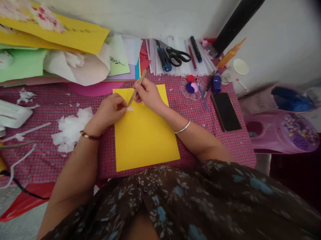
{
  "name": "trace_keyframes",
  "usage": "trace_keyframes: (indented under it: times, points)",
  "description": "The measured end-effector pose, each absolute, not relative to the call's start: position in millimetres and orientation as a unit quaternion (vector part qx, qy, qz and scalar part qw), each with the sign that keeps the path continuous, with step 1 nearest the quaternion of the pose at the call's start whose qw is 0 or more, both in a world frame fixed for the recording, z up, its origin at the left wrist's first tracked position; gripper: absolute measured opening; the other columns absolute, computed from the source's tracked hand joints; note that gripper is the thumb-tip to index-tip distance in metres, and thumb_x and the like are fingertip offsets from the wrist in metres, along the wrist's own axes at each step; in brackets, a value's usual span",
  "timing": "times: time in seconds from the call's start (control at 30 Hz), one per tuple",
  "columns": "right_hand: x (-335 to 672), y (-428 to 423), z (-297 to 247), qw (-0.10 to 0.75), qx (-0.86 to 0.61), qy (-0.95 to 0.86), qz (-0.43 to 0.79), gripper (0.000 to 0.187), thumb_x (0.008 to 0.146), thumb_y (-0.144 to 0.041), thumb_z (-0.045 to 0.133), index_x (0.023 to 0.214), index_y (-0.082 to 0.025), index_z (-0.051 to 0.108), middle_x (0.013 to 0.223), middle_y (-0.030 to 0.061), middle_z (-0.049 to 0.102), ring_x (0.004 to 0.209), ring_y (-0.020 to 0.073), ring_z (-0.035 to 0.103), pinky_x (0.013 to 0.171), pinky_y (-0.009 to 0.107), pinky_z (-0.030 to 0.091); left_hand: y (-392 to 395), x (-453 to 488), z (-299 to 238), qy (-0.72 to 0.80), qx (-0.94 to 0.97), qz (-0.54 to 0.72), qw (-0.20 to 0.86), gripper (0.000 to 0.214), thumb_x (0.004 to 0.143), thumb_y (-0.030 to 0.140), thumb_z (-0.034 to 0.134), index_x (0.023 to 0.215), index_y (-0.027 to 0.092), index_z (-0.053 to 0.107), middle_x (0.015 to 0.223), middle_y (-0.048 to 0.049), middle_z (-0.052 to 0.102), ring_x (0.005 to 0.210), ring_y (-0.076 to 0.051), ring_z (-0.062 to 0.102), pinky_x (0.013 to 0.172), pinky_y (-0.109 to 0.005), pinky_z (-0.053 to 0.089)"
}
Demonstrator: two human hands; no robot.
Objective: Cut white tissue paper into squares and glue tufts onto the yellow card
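A yellow paper sheet lies on the red checked cloth in front of me. Over its upper left part, my left hand is closed in a pinch on a small white tissue piece. Close beside it, my right hand grips a thin wooden stick, held slanted with its lower tip at the tissue piece. The two hands almost touch.
A pile of white tissue scraps lies to the left. A black phone, paint palette, scissors, pens and a glue bottle sit at the right and back. Coloured paper sheets stack at the back left.
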State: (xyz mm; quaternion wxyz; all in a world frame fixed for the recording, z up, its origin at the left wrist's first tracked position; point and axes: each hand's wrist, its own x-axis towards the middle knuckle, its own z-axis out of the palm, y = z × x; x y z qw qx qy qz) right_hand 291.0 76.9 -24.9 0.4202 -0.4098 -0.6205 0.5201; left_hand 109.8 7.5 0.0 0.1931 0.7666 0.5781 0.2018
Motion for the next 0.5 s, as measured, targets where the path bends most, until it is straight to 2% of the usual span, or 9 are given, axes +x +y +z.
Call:
trace_keyframes:
  times: [0.17,0.3,0.5]
  points:
    - [299.1,79.6,-23.7,0.432,-0.431,-0.631,0.479,0.016,0.107,-0.033,0.047,0.097,-0.024,0.056,0.064,-0.0072,0.056,0.054,0.0105,0.065,0.055,0.019,0.053,7.7,109.1,0.4,0.572,0.774,0.196,0.186,0.008,0.082,0.024,0.057,0.077,0.021,0.063,0.092,-0.0070,0.065,0.084,-0.022,0.063,0.082,-0.037,0.052]
    - [301.0,79.1,-24.5,0.416,-0.441,-0.642,0.469,0.017,0.106,-0.033,0.050,0.092,-0.024,0.055,0.066,-0.0069,0.055,0.053,0.0103,0.063,0.057,0.021,0.055,8.7,109.0,-1.2,0.569,0.778,0.195,0.182,0.010,0.081,0.024,0.056,0.078,0.021,0.065,0.093,-0.0073,0.067,0.085,-0.023,0.064,0.084,-0.038,0.053]
    - [296.0,77.9,-27.0,0.408,-0.422,-0.644,0.491,0.023,0.107,-0.038,0.050,0.088,-0.024,0.050,0.067,-0.0065,0.056,0.054,0.0096,0.065,0.055,0.020,0.053,10.0,103.2,-4.6,0.598,0.738,0.254,0.182,0.019,0.086,0.021,0.050,0.093,0.021,0.067,0.095,-0.0072,0.071,0.088,-0.022,0.065,0.083,-0.036,0.053]
